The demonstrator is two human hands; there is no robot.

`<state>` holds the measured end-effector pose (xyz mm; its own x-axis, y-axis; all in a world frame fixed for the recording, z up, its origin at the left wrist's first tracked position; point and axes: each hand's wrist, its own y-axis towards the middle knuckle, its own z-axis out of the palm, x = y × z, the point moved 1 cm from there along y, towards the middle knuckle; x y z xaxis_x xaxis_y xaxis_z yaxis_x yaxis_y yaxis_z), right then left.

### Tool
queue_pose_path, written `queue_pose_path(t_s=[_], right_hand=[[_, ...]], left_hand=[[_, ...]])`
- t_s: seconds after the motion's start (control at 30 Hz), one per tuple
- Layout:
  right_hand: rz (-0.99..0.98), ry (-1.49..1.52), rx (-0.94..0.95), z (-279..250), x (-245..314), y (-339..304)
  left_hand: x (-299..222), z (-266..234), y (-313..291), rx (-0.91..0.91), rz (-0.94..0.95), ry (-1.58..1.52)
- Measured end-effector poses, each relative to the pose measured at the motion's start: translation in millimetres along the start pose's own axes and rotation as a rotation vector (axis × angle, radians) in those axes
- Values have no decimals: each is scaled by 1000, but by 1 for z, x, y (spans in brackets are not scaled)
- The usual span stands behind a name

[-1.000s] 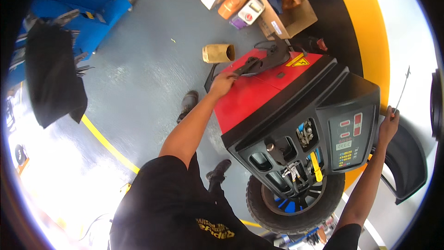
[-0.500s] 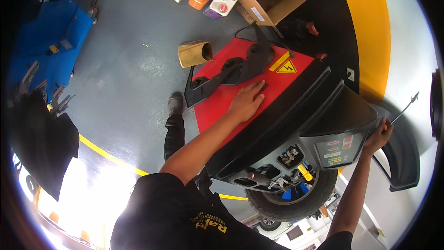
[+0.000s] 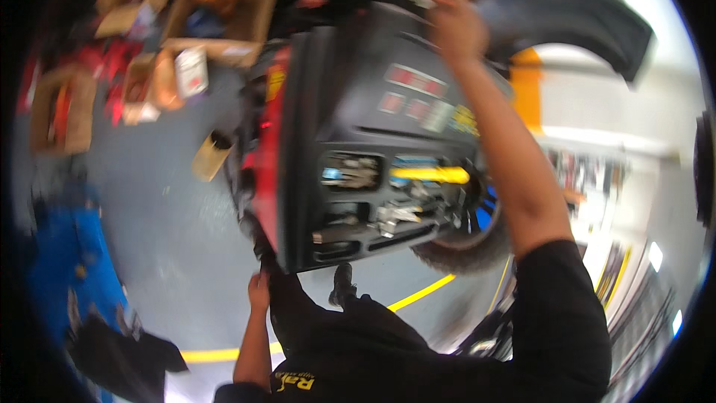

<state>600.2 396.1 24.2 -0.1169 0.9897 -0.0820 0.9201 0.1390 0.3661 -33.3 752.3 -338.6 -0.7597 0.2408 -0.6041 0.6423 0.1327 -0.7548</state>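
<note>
In front of me stands a red and black wheel balancer (image 3: pixel 302 157) with a sloped display panel and a moulded tool tray (image 3: pixel 365 237). My right hand (image 3: pixel 459 33) is raised at the panel's far upper edge, fingers curled. A faint pale streak above it fits the thin orange-handled tool seen there earlier, but motion smears it. My left hand (image 3: pixel 259 291) is low beside the machine's near left corner; its fingers are too blurred to read. Inside the tray lie a yellow-handled tool (image 3: pixel 431 175) and several small metal pieces.
A tyred wheel (image 3: pixel 466 250) is beyond the tray's right side, with a curved black guard (image 3: pixel 570 15) above. Cardboard boxes (image 3: pixel 224 15) and a tan container (image 3: pixel 211 157) stand on the floor at left. Blue equipment (image 3: pixel 78 254) is at far left.
My view has swung right, bringing the tray to the middle. My left hand has left the red top and dropped beside the machine. My right hand now appears at the panel's upper edge.
</note>
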Motion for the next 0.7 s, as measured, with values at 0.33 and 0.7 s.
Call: queue_pose_path(t_s=[0.33,0.7], right_hand=[[-111,488,-20,-102,78,-158],[227,1284,634,-348,-239,-641]], left_hand=[[20,12,-65,331,45,-10],[-205,305,-241,396,547,504]])
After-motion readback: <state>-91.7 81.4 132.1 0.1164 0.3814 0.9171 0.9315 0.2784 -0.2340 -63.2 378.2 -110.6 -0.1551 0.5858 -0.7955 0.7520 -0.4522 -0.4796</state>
